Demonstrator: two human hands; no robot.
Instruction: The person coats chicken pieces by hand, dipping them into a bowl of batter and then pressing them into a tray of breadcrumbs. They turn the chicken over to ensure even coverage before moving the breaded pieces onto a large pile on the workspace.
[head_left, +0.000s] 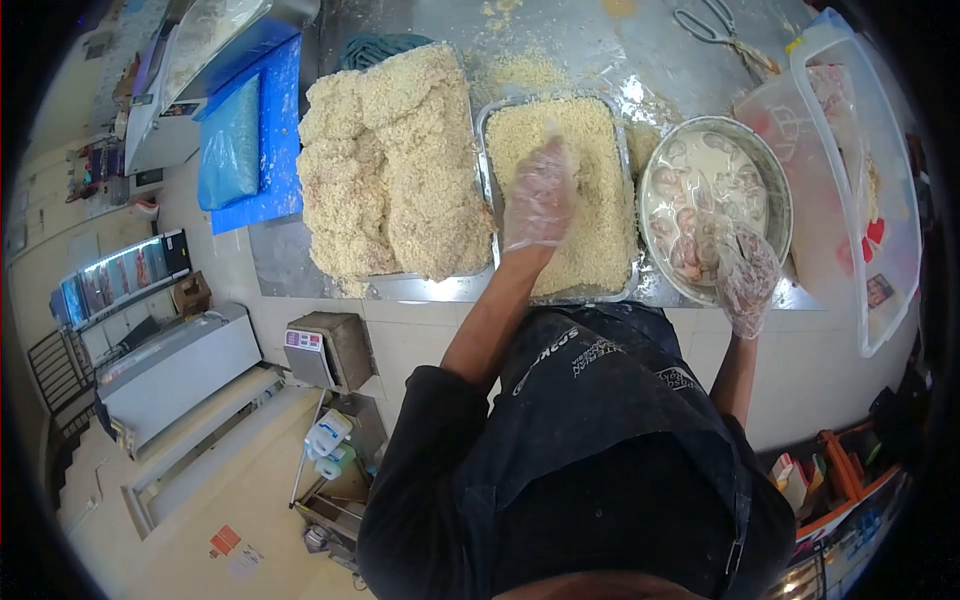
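My left hand (541, 195), in a clear plastic glove dusted with crumbs, is over the left part of a metal tray of pale crumbs (601, 190). Its fingertips are blurred, so its grip is unclear. My right hand (748, 275), also gloved, is at the near right rim of a round metal bowl (783, 190). The bowl holds pieces of raw meat (690, 225) in white liquid. The right fingers are wet and hard to make out under the plastic. Left of the crumbs, a tray is heaped with crumb-coated pieces (390, 165).
A translucent plastic tub (850, 190) stands at the right, with scissors (705, 25) at the back. A blue bag (229, 150) lies on a blue board (280, 130) at the left. Crumbs are scattered on the metal table (570, 40).
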